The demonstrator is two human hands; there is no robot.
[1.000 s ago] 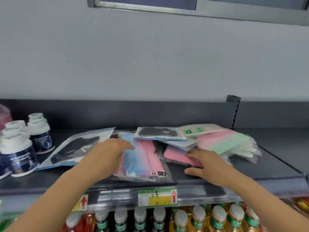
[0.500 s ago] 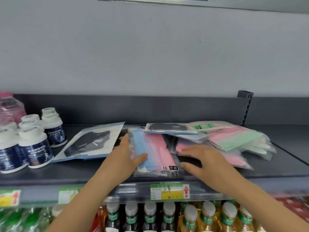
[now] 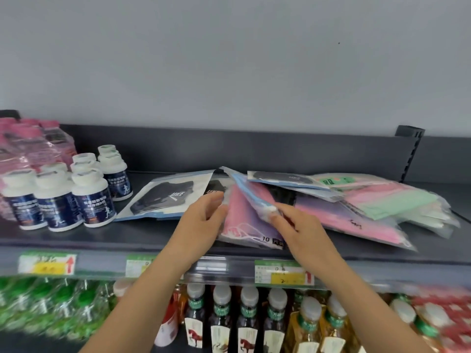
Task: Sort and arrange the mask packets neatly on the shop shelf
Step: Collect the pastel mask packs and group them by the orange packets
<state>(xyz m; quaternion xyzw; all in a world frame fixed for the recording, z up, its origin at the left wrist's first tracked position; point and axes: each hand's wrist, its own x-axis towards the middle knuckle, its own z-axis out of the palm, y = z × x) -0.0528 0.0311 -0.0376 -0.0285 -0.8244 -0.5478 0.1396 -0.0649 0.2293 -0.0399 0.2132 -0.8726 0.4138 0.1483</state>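
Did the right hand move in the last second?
Yes, leftward. The right hand was right of the yellow price tag on the shelf rail; now it sits above that tag, pinching the blue-edged mask packet.

Pink mask packets [image 3: 339, 215], mint-green packet [image 3: 390, 203], dark grey shelf [image 3: 102, 238].

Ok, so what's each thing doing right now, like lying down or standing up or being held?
Left hand: at the pink packet's left edge, grip unclear.
Right hand: fingers pinch the blue-edged packet.
Blue-edged packet: held up, tilted.
Pink packet: lying on the shelf.
Black mask packet: lying flat.
Packet pile: messy, overlapping.
White bottles: upright, capped.
Drink bottles: upright, capped, below.
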